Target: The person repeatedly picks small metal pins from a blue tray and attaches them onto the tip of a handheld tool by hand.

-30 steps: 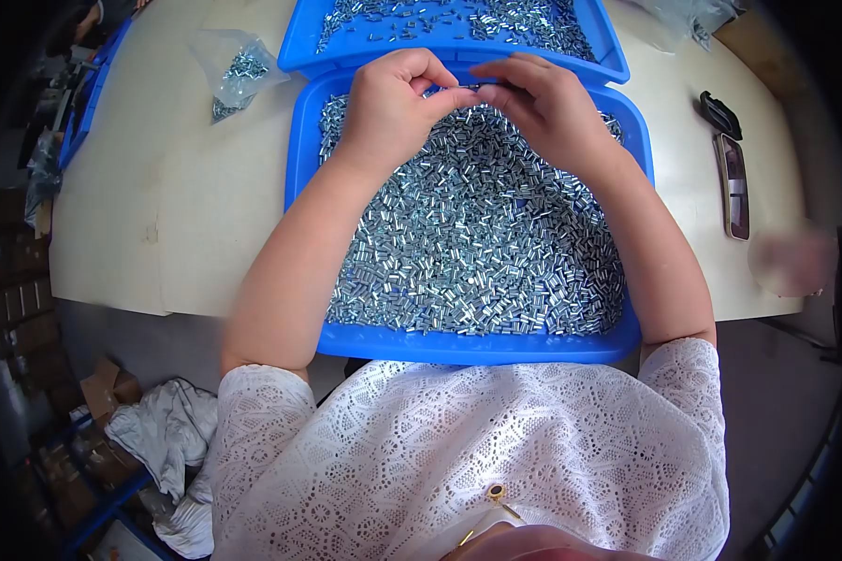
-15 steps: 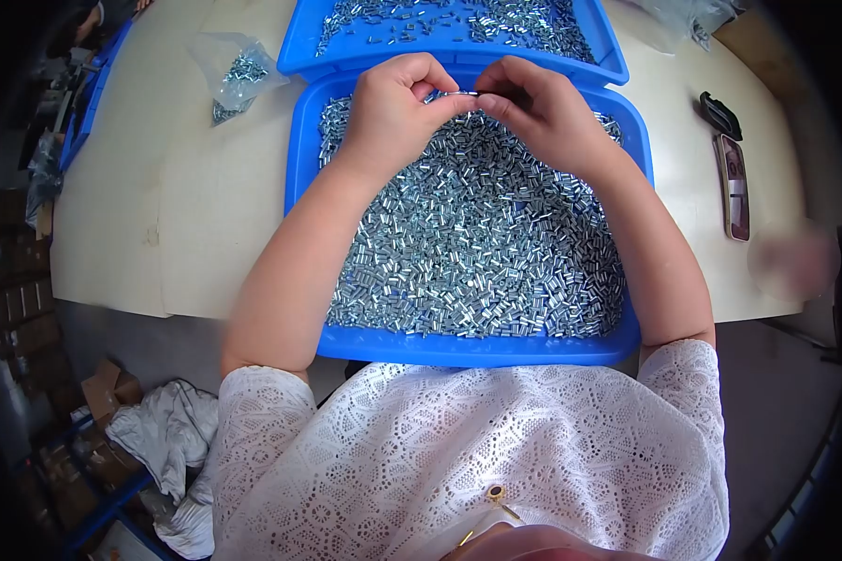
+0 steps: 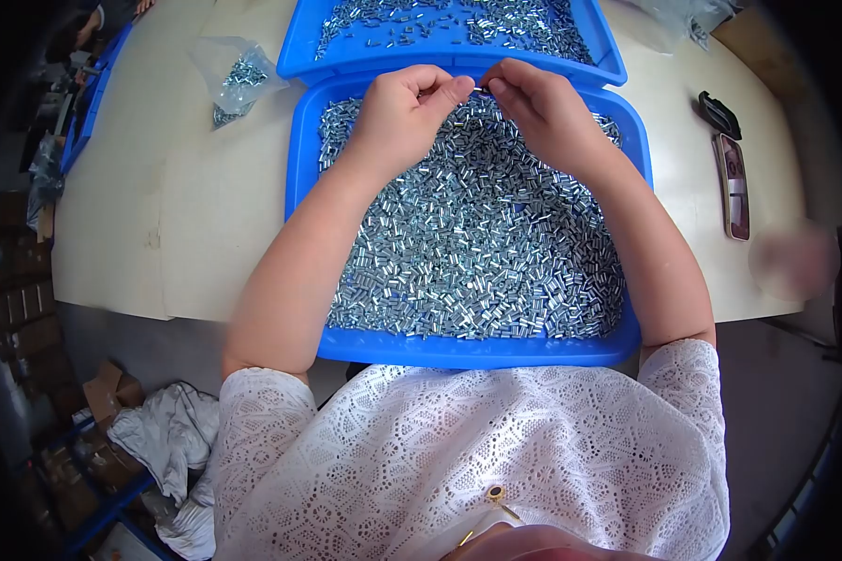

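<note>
Above the far part of a blue tray (image 3: 477, 351), my two hands almost meet. My right hand (image 3: 547, 117) is closed in a pinch, with a small shiny metal pin (image 3: 480, 90) showing at its fingertips. My left hand (image 3: 402, 117) is pinched too, thumb pressed over the index finger, its thumb tip close to the pin. Whatever lies under that thumb is hidden. Many short silvery metal pins (image 3: 477, 243) fill the tray below my hands.
A second blue tray (image 3: 449, 64) with scattered pins stands behind. To the left lies a clear plastic bag (image 3: 239, 79) of small metal parts. A phone (image 3: 734, 187) and a black object (image 3: 719, 115) lie on the table (image 3: 196, 215) at right. Part of another person (image 3: 79, 33) shows far left.
My left thumb has shifted up and over the index finger, and less of the pin shows between my hands. The fingertips have moved slightly; trays and table things stay put.
</note>
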### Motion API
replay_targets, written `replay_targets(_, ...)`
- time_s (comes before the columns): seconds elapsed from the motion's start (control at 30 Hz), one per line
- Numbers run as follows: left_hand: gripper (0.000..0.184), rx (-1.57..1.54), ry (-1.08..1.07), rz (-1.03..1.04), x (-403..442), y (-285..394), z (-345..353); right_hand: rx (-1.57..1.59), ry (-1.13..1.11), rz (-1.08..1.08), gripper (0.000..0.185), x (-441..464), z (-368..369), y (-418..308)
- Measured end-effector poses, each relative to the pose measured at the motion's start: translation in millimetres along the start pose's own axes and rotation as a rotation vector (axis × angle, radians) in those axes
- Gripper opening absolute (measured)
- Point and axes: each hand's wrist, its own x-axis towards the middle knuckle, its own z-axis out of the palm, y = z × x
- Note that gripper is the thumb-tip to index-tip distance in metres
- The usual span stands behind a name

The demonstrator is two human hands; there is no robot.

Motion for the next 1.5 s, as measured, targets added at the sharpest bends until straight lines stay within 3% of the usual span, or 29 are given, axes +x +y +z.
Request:
replay_targets(0.17, 0.014, -0.022, 0.007, 0.046, -2, 1, 0, 0.125, 0.005, 0.075, 0.013, 0, 2, -4)
replay_targets(0.27, 0.013, -0.011, 0.028, 0.071, -1, -1, -1, 0.218, 0.058, -0.014, 0.012, -1, 3, -3)
replay_targets(0.37, 0.013, 0.024, 0.022, 0.070, -1, 0, -2, 0.039, 0.057, -0.075, 0.013, 1, -2, 2)
replay_targets(0.43, 0.013, 0.020, 0.038, 0.100, -1, 1, -2, -0.132, 0.114, -0.246, 0.015, 5, -2, 7)
replay_targets(0.57, 0.013, 0.028, 0.034, 0.093, -2, 1, -2, -0.076, 0.140, -0.218, 0.013, 3, 3, 4)
replay_targets(0.63, 0.014, -0.009, 0.052, 0.075, -1, 0, -1, 0.164, 0.179, -0.081, 0.011, 2, 6, -2)
replay_targets(0.83, 0.012, -0.017, 0.068, 0.103, 0, 1, -2, 0.005, 0.072, -0.028, 0.015, 1, 3, 1)
replay_targets(0.97, 0.012, -0.037, 0.078, 0.067, 0, 1, -1, 0.151, 0.135, -0.089, 0.015, 0, 4, -4)
replay_targets(1.13, 0.013, 0.012, 0.053, 0.093, -1, 3, -3, -0.075, 0.041, -0.046, 0.018, 2, 0, 2)
replay_targets(1.27, 0.013, 0.002, 0.060, 0.075, -1, 1, -1, 0.139, 0.090, -0.058, 0.015, 0, 6, -2)
replay_targets(1.5, 0.013, 0.017, 0.043, 0.073, -1, 1, -1, -0.062, 0.038, -0.127, 0.016, 2, 2, 2)
